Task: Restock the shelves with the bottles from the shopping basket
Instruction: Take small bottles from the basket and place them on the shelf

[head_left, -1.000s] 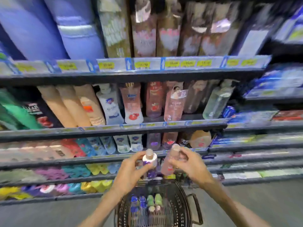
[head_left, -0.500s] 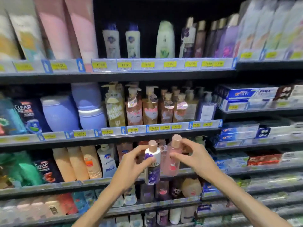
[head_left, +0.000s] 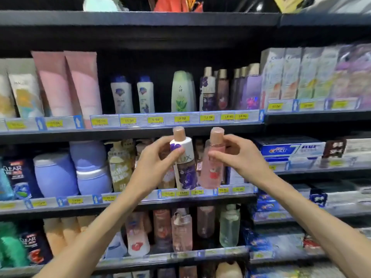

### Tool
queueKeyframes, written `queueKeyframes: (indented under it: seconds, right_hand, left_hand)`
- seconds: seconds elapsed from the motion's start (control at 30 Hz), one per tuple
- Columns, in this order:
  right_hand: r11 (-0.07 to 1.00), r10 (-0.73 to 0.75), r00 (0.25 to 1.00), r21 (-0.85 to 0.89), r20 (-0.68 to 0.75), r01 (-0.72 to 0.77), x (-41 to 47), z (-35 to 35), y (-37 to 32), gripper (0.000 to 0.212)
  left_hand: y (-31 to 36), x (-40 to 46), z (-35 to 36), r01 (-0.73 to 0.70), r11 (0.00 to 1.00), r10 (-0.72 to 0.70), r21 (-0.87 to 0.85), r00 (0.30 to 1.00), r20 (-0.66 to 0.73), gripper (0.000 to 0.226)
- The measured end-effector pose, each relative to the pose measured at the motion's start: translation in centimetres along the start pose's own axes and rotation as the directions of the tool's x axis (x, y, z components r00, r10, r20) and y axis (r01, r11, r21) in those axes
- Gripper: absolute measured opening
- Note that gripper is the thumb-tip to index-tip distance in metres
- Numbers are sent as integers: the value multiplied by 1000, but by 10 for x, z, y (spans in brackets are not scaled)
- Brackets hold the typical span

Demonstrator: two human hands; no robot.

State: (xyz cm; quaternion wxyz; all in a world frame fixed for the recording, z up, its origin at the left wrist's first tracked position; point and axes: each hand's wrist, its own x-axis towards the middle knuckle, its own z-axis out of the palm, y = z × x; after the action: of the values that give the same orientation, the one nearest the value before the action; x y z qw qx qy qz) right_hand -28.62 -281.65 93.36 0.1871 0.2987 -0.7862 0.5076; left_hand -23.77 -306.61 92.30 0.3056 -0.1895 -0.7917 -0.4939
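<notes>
— Both hands hold bottles up by the shelves: left hand [head_left: 158,157] wraps the purple bottle [head_left: 184,165], right hand [head_left: 239,155] pinches the pink bottle [head_left: 212,167].
— Slippery?
— Probably smooth and light. Hold the middle.

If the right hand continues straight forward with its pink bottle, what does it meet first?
Probably the front bottles on the middle shelf: the right hand holds the pink bottle directly before that row. Depth is unclear, so the gap cannot be judged.
</notes>
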Motion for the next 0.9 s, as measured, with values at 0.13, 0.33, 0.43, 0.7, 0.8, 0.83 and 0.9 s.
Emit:
queueKeyframes:
  seconds: [0.13,0.33,0.43,0.7,0.8,0.83,0.9]
  right_hand:
    - [993,-115,991,15,-70,117,35,-32,-26,30]
    - [970,-239,956,2,-169,242,83,-71,-69,28]
    - [959,-282,928,-34,-244,283,104,-84,-84,39]
    - [948,-266,924,-249,-276,198,148,-90,-71,52]
    - [946,-238,929,-285,-282,155,156,-88,-64,53]
    - [945,-232,929,-294,-287,145,156,-87,-63,49]
    - [942,-221,933,-311,-285,128,159,-88,-58,46]
  left_hand:
    - [41,44,-4,-132,989,133,59,991,-8,26]
    - [81,118,-10,-326,940,331,104,943,-38,27]
    - [86,149,-10,-369,916,384,156,920,-77,33]
    - [62,201,19,-301,941,322,154,936,-142,27]
    - [56,213,31,-263,942,291,209,949,-119,29]
    - [52,217,35,-249,939,281,237,953,-110,27]
    - [44,223,43,-220,928,259,300,961,-96,21]
